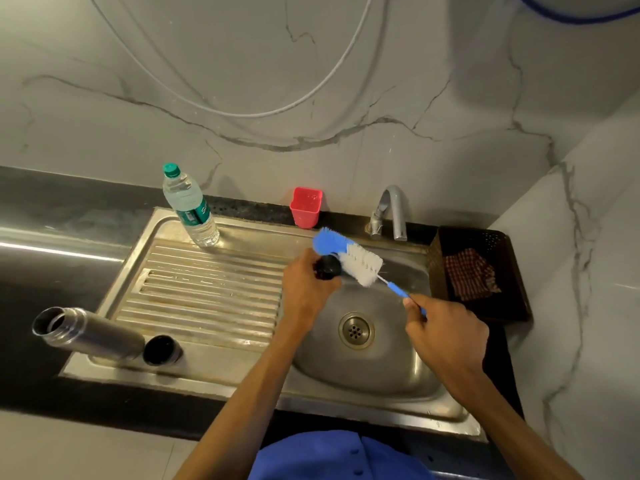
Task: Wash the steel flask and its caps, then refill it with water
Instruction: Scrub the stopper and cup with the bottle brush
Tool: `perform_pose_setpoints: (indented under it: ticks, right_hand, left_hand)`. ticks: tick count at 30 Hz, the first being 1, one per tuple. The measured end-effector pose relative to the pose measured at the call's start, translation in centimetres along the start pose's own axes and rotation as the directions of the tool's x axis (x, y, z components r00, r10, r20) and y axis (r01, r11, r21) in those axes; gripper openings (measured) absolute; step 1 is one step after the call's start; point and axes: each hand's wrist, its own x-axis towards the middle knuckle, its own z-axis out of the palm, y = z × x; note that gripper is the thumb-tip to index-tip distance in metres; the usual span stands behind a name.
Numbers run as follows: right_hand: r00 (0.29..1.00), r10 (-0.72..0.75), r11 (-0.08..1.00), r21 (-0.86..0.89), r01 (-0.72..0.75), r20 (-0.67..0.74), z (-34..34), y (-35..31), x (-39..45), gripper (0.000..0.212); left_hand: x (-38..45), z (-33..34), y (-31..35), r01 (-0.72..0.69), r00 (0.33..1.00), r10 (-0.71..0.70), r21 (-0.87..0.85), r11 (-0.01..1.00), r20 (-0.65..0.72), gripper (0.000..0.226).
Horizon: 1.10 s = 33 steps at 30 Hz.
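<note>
Marble-walled kitchen, stainless steel sink (363,372), over its basin left hand (304,292) gripping small black cap (327,267), right hand (446,337) pinching blue-and-white bottle brush (349,256), open steel flask (86,332) and second black cap (162,349) left of it.

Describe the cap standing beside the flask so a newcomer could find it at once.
Start at the steel sink and go to its ribbed draining board, on the left of the basin. At the board's near left corner stands the open steel flask; the cup-shaped cap stands just to its right. It is short and dark inside, unlike the tall flask and the small black cap held in the left hand.
</note>
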Motion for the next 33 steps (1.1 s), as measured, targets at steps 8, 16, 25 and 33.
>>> perform_pose_setpoints:
  ticks: [8, 16, 25, 33]
  right_hand:
    - [0.99, -0.128, 0.991, -0.049, 0.125, -0.064, -0.8, -3.8, 2.1, 0.025]
    - [0.974, -0.191, 0.981, -0.034, 0.188, -0.119, -1.0, -6.2, 4.7, 0.03]
    - [0.968, -0.232, 0.972, -0.054, 0.227, -0.093, 0.0, -9.6, 5.3, 0.034]
    - [0.956, -0.279, 0.959, -0.081, 0.272, -0.093, 0.3, -11.2, 4.8, 0.037]
  left_hand:
    - [-1.5, -2.0, -1.7, -0.125, 0.982, 0.139, -0.114, 0.986, 0.126, 0.05]
    - [-3.3, -11.3, -10.5, 0.165, 0.983, -0.177, -0.189, 0.968, -0.049, 0.051]
    - [-12.3, -13.5, -20.2, 0.329, 0.943, -0.317, 0.122, 0.937, -0.102, 0.056]
    - [-13.9, -12.9, -22.8, 0.411, 0.906, -0.393, 0.103, 0.906, -0.158, 0.054]
